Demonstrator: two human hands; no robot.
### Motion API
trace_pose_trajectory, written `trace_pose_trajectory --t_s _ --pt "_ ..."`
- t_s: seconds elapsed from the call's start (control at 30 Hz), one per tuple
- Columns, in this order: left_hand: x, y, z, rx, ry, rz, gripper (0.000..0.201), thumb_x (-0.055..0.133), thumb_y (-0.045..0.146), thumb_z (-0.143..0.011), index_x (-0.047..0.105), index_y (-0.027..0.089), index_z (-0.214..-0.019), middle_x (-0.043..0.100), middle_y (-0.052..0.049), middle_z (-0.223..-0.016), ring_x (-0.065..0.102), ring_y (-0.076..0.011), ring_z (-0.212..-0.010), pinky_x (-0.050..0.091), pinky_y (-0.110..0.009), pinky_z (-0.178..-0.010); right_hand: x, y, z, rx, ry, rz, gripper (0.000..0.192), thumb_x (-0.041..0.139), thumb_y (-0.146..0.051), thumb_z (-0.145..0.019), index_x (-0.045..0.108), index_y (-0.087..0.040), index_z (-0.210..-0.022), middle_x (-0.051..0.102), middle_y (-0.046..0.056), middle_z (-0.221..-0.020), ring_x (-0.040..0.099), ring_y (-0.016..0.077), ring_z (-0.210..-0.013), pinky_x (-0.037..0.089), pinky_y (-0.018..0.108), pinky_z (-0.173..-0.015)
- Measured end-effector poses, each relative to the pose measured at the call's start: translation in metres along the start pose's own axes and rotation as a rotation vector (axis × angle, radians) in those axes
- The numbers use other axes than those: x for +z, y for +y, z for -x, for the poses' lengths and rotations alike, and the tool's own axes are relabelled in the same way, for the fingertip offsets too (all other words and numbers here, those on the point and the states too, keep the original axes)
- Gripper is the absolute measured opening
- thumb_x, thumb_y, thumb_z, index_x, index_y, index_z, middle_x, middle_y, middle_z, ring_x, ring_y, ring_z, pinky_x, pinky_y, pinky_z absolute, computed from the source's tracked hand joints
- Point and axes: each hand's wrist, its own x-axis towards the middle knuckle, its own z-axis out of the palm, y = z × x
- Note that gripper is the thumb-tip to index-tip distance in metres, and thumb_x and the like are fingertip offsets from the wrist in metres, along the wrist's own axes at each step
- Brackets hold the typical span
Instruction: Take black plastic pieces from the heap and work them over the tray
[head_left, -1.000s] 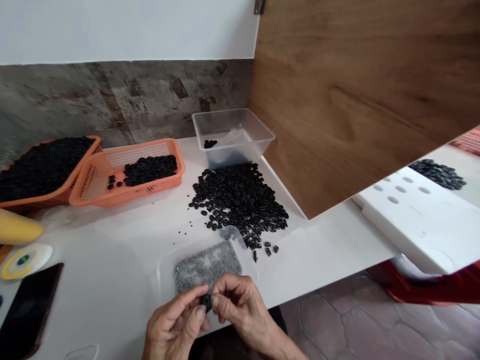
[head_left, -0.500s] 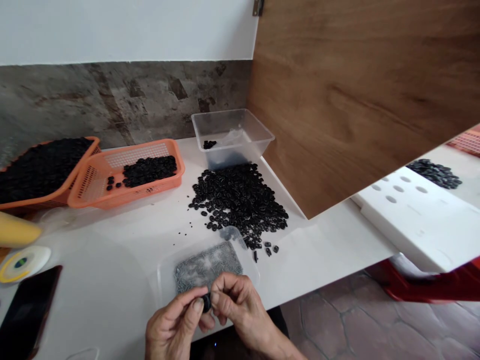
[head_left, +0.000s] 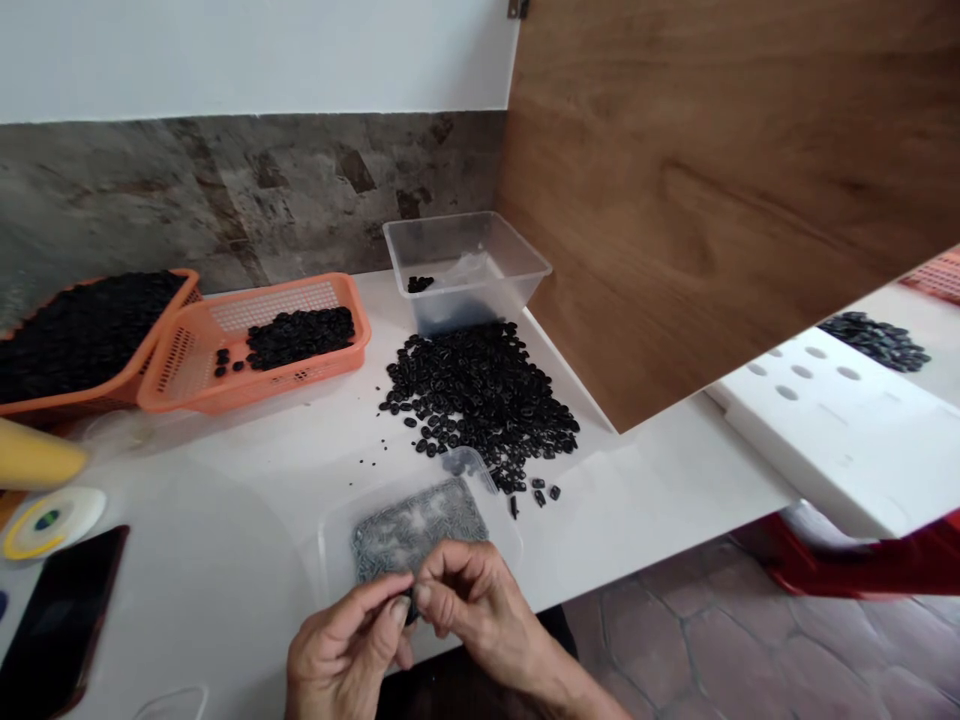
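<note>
black bead, small and mostly hidden, sits pinched between the fingertips of both hands at the near edge of the white table, just in front of the tray of grey pins. left hand closes thumb and forefinger on the bead from the left side, and right hand closes its thumb and forefinger on it from the right, so the two grips meet on the one piece; whether anything else is held with it is too small to tell. just beyond the fingers lies a shallow clear tray of grey pins, flat on the table. to the far left at the near edge a dark phone lies flat, with a round white and yellow disc beside it and a yellow cylinder a little further back. past the tray a loose heap of black beads spreads over the table, a few strays at its near rim. behind the heap stands a clear plastic tub with a few beads in it. left of that an orange basket holds a small pile of beads, and a second orange basket touching it is heaped full. a wooden panel rises on the right, against the grey stone wall.
</note>
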Motion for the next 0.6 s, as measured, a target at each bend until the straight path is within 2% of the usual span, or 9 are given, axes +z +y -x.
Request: trace_pose_trajectory --t_s 0.1,0.17,0.27,0.4,0.47,0.57,0.6 --pt "0.002 0.003 0.001 0.027 0.016 -0.019 0.025 0.071 0.043 -0.072 0.077 0.02 -0.079 0.06 0.002 -0.043 0.055 -0.0105 -0.04 0.049 -0.017 -0.045 0.003 -0.003 0.001 -0.054 0.04 0.087 0.03 0.063 -0.037 -0.086 0.06 -0.011 -0.072 0.055 0.0 -0.064 0.05 0.0086 -0.061 0.041 0.02 -0.06" --pt "0.001 0.002 0.0 0.004 0.003 0.01 0.025 0.07 0.042 -0.075 0.077 0.019 -0.082 0.061 0.002 -0.044 0.056 -0.0109 -0.042 0.05 -0.017 -0.048 0.004 -0.003 0.001 -0.041 0.059 0.051 0.032 0.061 -0.039 -0.087 0.058 -0.012 -0.071 0.054 0.0 -0.062 0.048 0.0073 -0.057 0.039 0.019 -0.056" --pt "-0.002 -0.006 -0.007 -0.053 -0.115 0.093 0.028 0.066 0.043 -0.079 0.077 0.018 -0.088 0.061 0.001 -0.045 0.057 -0.0119 -0.044 0.051 -0.019 -0.049 0.003 -0.002 0.0 -0.003 0.078 -0.045 0.036 0.064 -0.044 -0.084 0.057 -0.011 -0.07 0.052 -0.002 -0.057 0.043 0.0052 -0.049 0.034 0.017 -0.049" --pt "-0.006 -0.01 -0.016 -0.065 -0.232 0.122 0.033 0.065 0.044 -0.081 0.076 0.018 -0.098 0.066 -0.002 -0.053 0.06 -0.0137 -0.05 0.052 -0.021 -0.052 -0.003 0.003 0.0 -0.005 0.112 -0.122 0.036 0.066 -0.045 -0.083 0.059 -0.011 -0.073 0.059 0.002 -0.061 0.051 0.0063 -0.049 0.039 0.018 -0.05" --pt "-0.006 0.0 -0.014 -0.056 -0.197 0.114 0.031 0.068 0.044 -0.078 0.077 0.019 -0.094 0.069 -0.003 -0.059 0.062 -0.0143 -0.053 0.053 -0.021 -0.051 -0.007 0.006 0.003 -0.003 0.129 -0.17 0.034 0.067 -0.043 -0.083 0.058 -0.011 -0.075 0.062 0.002 -0.058 0.057 0.0084 -0.049 0.042 0.018 -0.051" --pt "-0.008 0.03 -0.002 -0.036 -0.05 0.126 0.026 0.071 0.048 -0.073 0.078 0.023 -0.077 0.072 -0.004 -0.07 0.063 -0.0148 -0.053 0.052 -0.021 -0.048 -0.015 0.008 0.013 -0.005 0.175 -0.211 0.031 0.069 -0.039 -0.082 0.057 -0.012 -0.074 0.064 0.003 -0.054 0.061 0.0116 -0.048 0.045 0.019 -0.049" --pt "-0.01 0.04 0.002 -0.005 -0.043 0.127 0.029 0.071 0.052 -0.071 0.077 0.024 -0.069 0.07 -0.004 -0.068 0.062 -0.0156 -0.052 0.052 -0.023 -0.048 -0.019 0.007 0.018 -0.012 0.198 -0.209 0.031 0.07 -0.039 -0.081 0.057 -0.012 -0.073 0.065 0.004 -0.054 0.062 0.0121 -0.047 0.045 0.02 -0.048"
